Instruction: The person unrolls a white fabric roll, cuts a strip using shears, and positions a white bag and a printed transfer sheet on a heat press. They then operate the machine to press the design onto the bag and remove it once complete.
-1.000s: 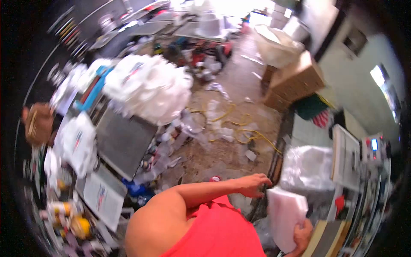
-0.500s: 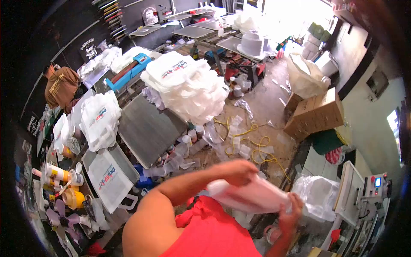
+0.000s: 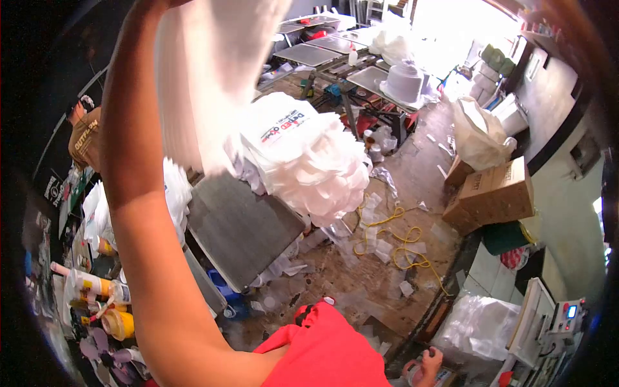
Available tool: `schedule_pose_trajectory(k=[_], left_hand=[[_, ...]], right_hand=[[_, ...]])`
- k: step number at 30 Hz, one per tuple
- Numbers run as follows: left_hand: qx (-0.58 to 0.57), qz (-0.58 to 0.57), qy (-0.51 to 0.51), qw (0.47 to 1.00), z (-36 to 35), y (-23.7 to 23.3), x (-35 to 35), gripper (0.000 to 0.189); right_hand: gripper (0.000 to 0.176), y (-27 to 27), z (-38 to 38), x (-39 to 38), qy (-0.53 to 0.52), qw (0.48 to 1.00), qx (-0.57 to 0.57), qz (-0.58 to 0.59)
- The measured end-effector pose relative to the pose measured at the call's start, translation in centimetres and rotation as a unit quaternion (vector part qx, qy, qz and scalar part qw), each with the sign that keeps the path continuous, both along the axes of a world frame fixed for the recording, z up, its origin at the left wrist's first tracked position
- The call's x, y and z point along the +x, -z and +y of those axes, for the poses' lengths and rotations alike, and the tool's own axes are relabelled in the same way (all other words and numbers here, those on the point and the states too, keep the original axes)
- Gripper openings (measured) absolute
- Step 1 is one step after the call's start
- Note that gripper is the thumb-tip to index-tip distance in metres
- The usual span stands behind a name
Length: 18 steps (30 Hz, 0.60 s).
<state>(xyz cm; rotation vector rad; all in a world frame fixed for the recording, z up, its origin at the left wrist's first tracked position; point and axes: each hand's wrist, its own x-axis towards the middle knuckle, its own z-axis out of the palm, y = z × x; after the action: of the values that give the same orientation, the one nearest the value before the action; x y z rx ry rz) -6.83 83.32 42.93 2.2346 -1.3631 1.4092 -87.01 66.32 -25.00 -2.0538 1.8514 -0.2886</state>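
Observation:
My left arm is raised high across the left of the view. At the top edge my left hand (image 3: 175, 3) is mostly cut off; a large whitish bag-like sheet (image 3: 209, 77), blurred by motion, hangs from it. Behind the sheet's lower end sits a tall pile of white bags (image 3: 316, 161) with blue and red print on the top one. My right hand (image 3: 431, 364) is low at the bottom right, its fingers curled; whether it grips anything is hidden. Next to it is a round, clear-pinkish roll (image 3: 411, 370). A clear plastic-wrapped stack (image 3: 480, 329) stands just beyond.
A grey flat board (image 3: 242, 226) lies below the bag pile. Yellow cord (image 3: 406, 248) and scraps litter the floor. A cardboard box (image 3: 493, 193) and a press with a control box (image 3: 567, 317) stand right. Paint tubs (image 3: 117, 324) and a person in brown (image 3: 86, 138) are left.
My left hand has swung up and left with the whitish sheet, which now hangs before the tables. My right hand has let go of the sheet and dropped lower beside the roll.

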Motion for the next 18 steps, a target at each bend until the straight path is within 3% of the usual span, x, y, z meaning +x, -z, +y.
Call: schedule_pose_trajectory(k=[3,5,6,8,10,11,12,13,14,15,16,17,18], left_hand=[[-0.043,0.029,0.05,0.997,-4.3,3.4,4.3,0.027],[0.113,0.033,0.071,0.99,-5.8,7.1,9.2,0.034],[0.005,-0.012,0.005,1.0,-8.8,12.7,10.7,0.03],[0.009,-0.024,0.071,0.997,-10.8,21.7,12.1,0.017],[0.038,0.066,0.12,0.99,-11.9,31.4,11.5,0.019],[0.04,0.17,0.168,0.97,-12.1,36.7,10.2,0.024],[0.079,0.254,0.211,0.941,-12.1,41.8,9.4,0.027],[0.079,0.212,0.165,0.96,-11.0,43.6,3.9,0.033],[0.057,0.274,0.19,0.941,-10.8,48.7,1.5,0.04],[0.082,0.199,0.264,0.94,-10.3,51.3,-2.4,0.041],[0.067,0.314,0.343,0.883,-9.5,52.6,-7.1,0.037],[0.132,0.37,0.342,0.854,-8.9,56.5,-10.8,0.033],[0.116,0.409,0.381,0.821,-8.1,57.3,-15.3,0.027]], right_hand=[[0.034,2.4,2.9,1.3,0.053,0.996,0.071,0.012],[0.035,4.2,4.9,0.9,0.078,0.991,0.111,0.007],[0.035,6.9,5.5,-0.7,0.081,0.987,0.136,-0.01],[0.036,10.7,6.8,-3.2,0.086,0.983,0.162,-0.026],[0.038,12.9,7.8,-4.5,0.103,0.974,0.196,-0.044],[0.039,13.7,7.9,-3.7,0.212,0.944,0.254,-0.004],[0.039,13.3,8.3,-3.5,0.235,0.933,0.272,0.003],[0.04,12.4,8.7,-3.3,0.227,0.934,0.276,-0.004],[0.04,11.6,9.1,-3.1,0.221,0.934,0.28,-0.013],[0.04,11.2,9.5,-2.5,0.219,0.933,0.286,-0.021],[0.04,10.7,10.0,-2.3,0.219,0.931,0.291,-0.025],[0.04,10.3,10.6,-2.3,0.218,0.93,0.294,-0.027],[0.041,10.0,11.0,-2.4,0.217,0.929,0.297,-0.03]])
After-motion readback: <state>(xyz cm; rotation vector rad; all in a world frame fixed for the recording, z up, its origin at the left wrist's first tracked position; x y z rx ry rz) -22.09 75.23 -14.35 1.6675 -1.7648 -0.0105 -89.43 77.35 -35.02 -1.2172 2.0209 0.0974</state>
